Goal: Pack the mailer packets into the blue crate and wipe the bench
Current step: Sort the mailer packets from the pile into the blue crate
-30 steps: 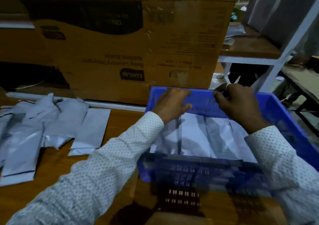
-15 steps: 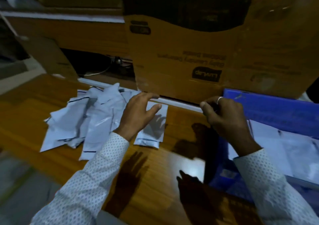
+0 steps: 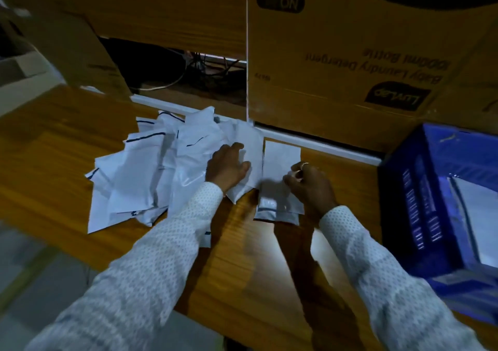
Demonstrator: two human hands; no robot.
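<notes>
White packet [image 3: 280, 178] now pinched by right hand [image 3: 310, 186]; left hand [image 3: 226, 167] flat, fingers loose, on pile [image 3: 151, 172].

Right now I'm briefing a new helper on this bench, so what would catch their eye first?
A messy heap of white packets sprawls across the wooden bench, with the left hand pressed on its right edge. The right hand touches a single packet lying apart beside the heap. At the far right stands a blue crate, and a big cardboard box looms behind.

White mailer packets [image 3: 140, 178], blue crate [image 3: 420, 216], brown bench [image 3: 48, 162], white dotted sleeves [image 3: 161, 256]
</notes>
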